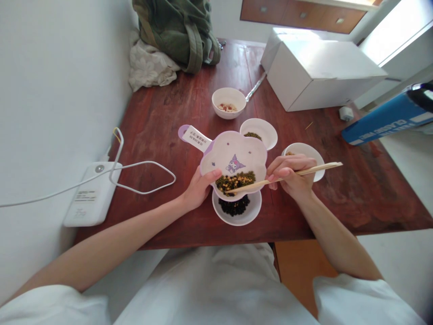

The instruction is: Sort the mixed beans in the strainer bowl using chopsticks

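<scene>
While both arms reach out over a dark red wooden table (365, 198), the stuff is spread all around them. There's a white cardboard box (324, 74) at 1 o'clock, a green bag (176, 31) slumped at 12 on a crumpled cloth (150, 65), and a blue package (382, 121) poking in at 2. A white plastic device (93, 194) sits at 9, with a white cable (144, 178) looped next to it.

Center stage is a lilac-trimmed cartoon plate (233, 155), held up at about 12 from the person's lap, tilted over a white dish of black beans (237, 210). The left hand (199, 187) is closed on its edge, thumb on top - a firm grip. Just past it are a white saucer of green seeds (259, 134) and a white bowl (304, 155) at 1 o'clock, plus a bowl of pale nuts (228, 103) farther out. The right hand (291, 174) is curled around wooden chopsticks (297, 174) - tips right over the mixed green and yellow grains (235, 180) on the plate.
</scene>
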The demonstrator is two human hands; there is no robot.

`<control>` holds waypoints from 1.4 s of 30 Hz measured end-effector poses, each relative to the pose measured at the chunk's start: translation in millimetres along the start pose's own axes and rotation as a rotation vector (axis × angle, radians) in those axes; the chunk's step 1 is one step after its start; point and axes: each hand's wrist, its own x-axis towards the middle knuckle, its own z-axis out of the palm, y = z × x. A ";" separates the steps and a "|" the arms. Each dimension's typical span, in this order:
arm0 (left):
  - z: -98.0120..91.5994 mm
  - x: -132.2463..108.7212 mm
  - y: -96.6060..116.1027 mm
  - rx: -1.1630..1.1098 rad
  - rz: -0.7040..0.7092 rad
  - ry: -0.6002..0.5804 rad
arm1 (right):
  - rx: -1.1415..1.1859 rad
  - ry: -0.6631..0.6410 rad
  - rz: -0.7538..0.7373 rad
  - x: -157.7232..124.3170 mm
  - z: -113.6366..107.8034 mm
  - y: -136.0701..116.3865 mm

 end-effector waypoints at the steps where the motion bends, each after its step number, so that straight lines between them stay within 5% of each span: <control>1: 0.0 0.0 0.2 0.002 -0.001 0.000 | 0.007 -0.003 -0.005 0.5 -0.3 0.7; 21: 1.7 -0.3 1.4 -0.011 -0.015 0.010 | -0.033 -0.036 -0.060 3.8 -2.0 -5.6; 42: 2.9 0.2 2.2 -0.021 -0.008 0.015 | 0.113 0.143 0.020 5.3 1.9 -1.0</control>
